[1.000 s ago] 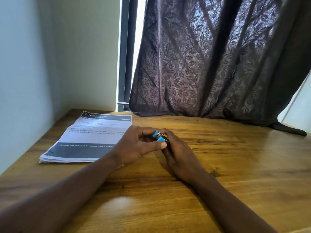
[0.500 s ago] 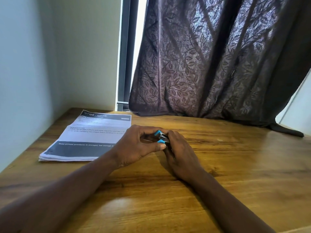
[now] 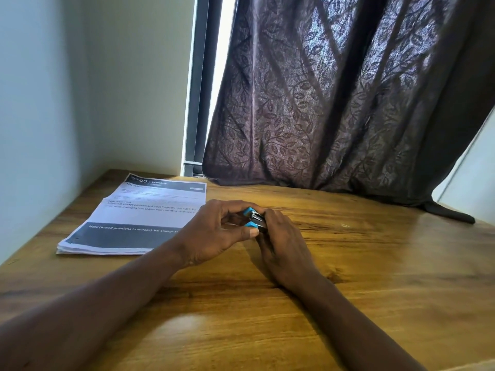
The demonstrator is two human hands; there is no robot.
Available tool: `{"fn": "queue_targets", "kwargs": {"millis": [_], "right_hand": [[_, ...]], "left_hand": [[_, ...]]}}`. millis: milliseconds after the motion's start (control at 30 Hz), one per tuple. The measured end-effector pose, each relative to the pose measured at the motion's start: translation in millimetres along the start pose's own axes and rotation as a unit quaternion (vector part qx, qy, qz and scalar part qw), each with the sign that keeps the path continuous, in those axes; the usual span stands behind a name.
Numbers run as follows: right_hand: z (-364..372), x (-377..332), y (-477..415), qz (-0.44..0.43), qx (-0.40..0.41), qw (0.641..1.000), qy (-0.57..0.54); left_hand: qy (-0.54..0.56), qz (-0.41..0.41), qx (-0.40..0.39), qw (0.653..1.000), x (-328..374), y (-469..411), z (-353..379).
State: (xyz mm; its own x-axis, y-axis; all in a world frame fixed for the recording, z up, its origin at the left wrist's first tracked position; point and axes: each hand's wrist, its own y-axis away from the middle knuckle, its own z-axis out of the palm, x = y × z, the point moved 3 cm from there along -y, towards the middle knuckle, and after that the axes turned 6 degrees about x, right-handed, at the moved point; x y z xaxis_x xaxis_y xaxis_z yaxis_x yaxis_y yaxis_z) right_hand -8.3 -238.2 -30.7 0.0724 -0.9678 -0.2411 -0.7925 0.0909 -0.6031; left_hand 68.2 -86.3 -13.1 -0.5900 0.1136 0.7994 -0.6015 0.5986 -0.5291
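Observation:
A small blue and silver stapler point(image 3: 254, 218) is held between both hands just above the wooden table point(image 3: 375, 277). Its two blue halves are spread apart, with the metal part showing between them. My left hand point(image 3: 214, 234) pinches it from the left with thumb and fingers curled round it. My right hand point(image 3: 284, 245) grips it from the right and hides most of its body.
A stack of printed sheets point(image 3: 134, 218) lies on the table to the left, partly under my left hand. A dark leaf-patterned curtain point(image 3: 348, 103) hangs behind the table, its end point(image 3: 450, 212) resting on the top. Walls close the left side.
The stapler's blue halves have come apart, so the metal between them now shows. Both hands stay in the same place on the table.

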Motion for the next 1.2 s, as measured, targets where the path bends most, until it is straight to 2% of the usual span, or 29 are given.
{"fn": "queue_targets", "kwargs": {"millis": [200,300,400,533,600,767,900,1033,1200], "right_hand": [[1,-2,1,0.002,0.003,1.000,-0.008],[0,2,-1,0.010,-0.018,0.998,-0.057],[-5,7,-3,0.040,-0.028,0.992,-0.113],[-11,8,-2,0.059,-0.048,0.986,-0.146],[-14,10,-3,0.067,-0.052,0.988,-0.132],[-25,33,-8,0.107,0.048,0.993,0.029],[-27,52,-5,0.204,-0.009,0.973,0.105],[-16,61,-7,0.234,-0.039,0.967,0.095],[-7,67,-16,0.254,-0.019,0.965,0.066]], "left_hand": [[-0.025,0.000,0.004,1.000,1,1,-2],[-0.039,-0.004,0.001,0.999,-1,1,-3],[-0.123,0.007,0.011,0.992,-4,2,-4],[-0.255,0.006,0.007,0.967,-6,0,-9],[-0.259,-0.007,-0.003,0.966,-9,-1,-11],[-0.251,-0.054,-0.055,0.965,-12,-2,-12],[-0.274,-0.064,-0.091,0.955,-12,0,-12],[-0.321,-0.056,-0.105,0.940,-10,0,-12],[-0.340,-0.025,-0.105,0.934,-8,1,-9]]}}
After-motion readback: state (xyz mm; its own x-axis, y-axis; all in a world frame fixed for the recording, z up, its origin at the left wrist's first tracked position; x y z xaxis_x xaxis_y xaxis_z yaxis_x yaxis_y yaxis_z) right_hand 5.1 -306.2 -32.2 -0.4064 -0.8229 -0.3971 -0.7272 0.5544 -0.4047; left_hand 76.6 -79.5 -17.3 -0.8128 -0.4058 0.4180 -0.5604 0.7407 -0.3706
